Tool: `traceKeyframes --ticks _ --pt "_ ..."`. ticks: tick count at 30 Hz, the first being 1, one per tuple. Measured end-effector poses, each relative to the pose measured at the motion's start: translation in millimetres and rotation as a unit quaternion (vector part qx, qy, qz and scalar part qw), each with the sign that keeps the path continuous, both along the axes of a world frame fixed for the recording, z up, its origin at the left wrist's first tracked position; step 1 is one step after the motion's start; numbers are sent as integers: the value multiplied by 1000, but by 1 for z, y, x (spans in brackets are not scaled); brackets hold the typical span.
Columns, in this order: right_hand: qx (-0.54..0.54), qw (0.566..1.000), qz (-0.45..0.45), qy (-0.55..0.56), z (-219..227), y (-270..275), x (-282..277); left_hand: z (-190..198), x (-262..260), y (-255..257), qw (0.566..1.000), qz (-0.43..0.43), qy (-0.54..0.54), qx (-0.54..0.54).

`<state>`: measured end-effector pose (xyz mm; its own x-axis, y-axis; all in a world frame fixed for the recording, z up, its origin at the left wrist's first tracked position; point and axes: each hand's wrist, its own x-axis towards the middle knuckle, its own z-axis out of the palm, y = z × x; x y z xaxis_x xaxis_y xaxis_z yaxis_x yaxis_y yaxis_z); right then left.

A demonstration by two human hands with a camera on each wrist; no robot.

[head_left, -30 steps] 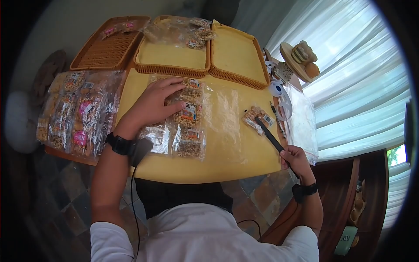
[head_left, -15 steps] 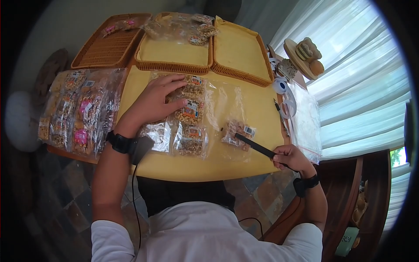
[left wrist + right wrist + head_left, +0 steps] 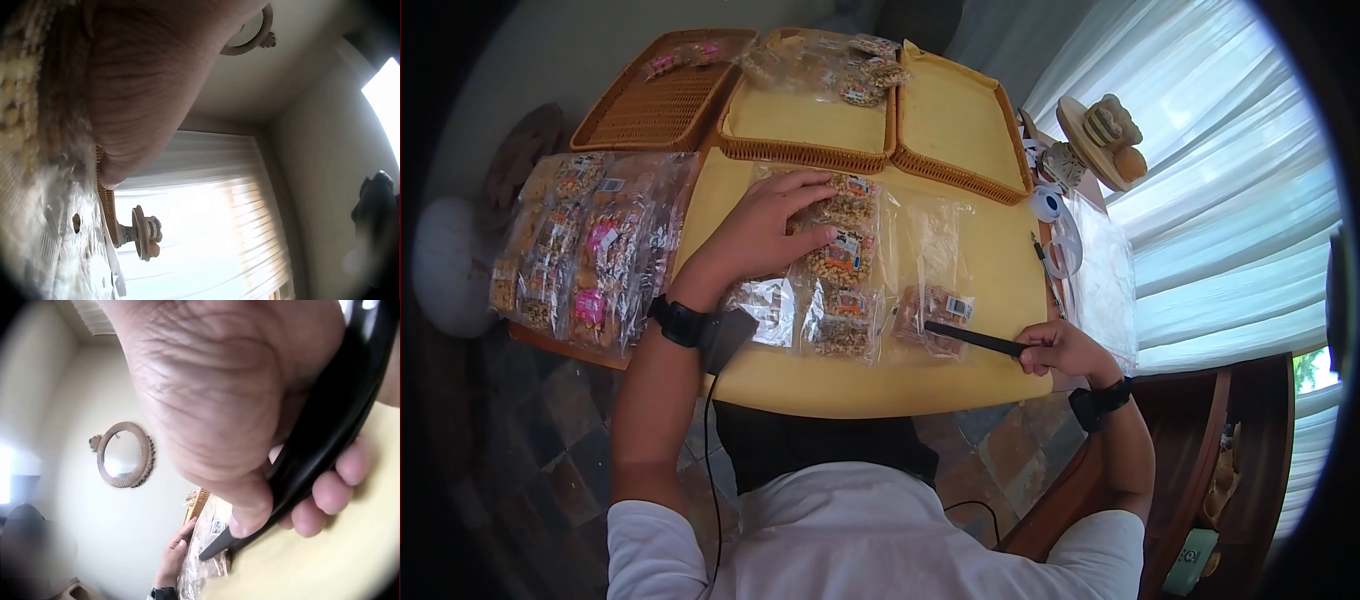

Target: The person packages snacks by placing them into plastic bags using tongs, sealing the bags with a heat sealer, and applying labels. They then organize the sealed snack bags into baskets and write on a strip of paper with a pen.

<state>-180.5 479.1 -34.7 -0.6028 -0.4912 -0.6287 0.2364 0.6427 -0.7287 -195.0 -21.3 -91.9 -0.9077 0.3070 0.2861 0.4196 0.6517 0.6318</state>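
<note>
My left hand (image 3: 770, 230) rests, fingers spread, on clear-wrapped packets of nut-like pieces (image 3: 840, 255) laid in rows on the yellow cloth. In the left wrist view, shiny wrapping (image 3: 56, 206) lies beside the hand. The right hand (image 3: 1062, 350) grips a pair of long black tongs (image 3: 980, 340), thumb on one side and fingers curled round the other, as the right wrist view shows. At the tongs' tips is a small clear packet with a barcode label (image 3: 940, 305), low over the cloth beside the rows and overlapping a clear plastic sheet (image 3: 940, 235).
Three shallow wicker baskets (image 3: 960, 180) stand along the back; the middle one holds several packets. More packed bags (image 3: 590, 250) lie at the table's left. White tape (image 3: 1064, 250), a pen (image 3: 1038, 245) and clear plastic bags (image 3: 1105, 290) are at the right edge.
The right hand with the tongs has swung left and a little toward the body, carrying the small packet from the right side to beside the rows. The left hand stays in place.
</note>
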Motion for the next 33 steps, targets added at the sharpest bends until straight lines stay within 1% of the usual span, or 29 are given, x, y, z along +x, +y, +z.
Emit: traceKeyframes --ticks 2,5,7,9,12,16,17,19,20,22,23,27,33 --pt "4 1000 14 9 9 0 3 -1 0 2 1000 4 6 12" --pt "10 1000 24 10 20 17 0 -2 0 2 1000 9 15 22" --pt "60 998 -5 -15 27 34 -3 0 0 1 1000 9 17 21" --pt "62 998 -24 -5 26 42 -4 1 0 1 1000 3 -3 1" --pt "55 997 -57 10 17 44 -1 1 0 1 1000 11 -1 -12" --pt "35 996 -78 6 3 42 1 0 0 1 1000 10 0 -2" --pt "35 996 -77 7 2 41 3 0 0 0 1000 7 -1 0" --pt "17 996 -76 -45 3 34 9 0 0 0 1000 3 -1 3" --pt "17 996 -76 -45 4 31 12 0 -1 0 1000 3 0 1" --pt "3 995 -56 -85 6 24 18 -1 -1 0 1000 1 1 -1" --pt "-9 996 -39 -75 5 22 20 -3 -2 0 1000 4 4 -1" --pt "2 998 -22 -66 4 24 21 -2 -2 1 1000 6 4 -4" --pt "42 996 4 -74 32 27 14 2 0 1 1000 7 -1 -2"
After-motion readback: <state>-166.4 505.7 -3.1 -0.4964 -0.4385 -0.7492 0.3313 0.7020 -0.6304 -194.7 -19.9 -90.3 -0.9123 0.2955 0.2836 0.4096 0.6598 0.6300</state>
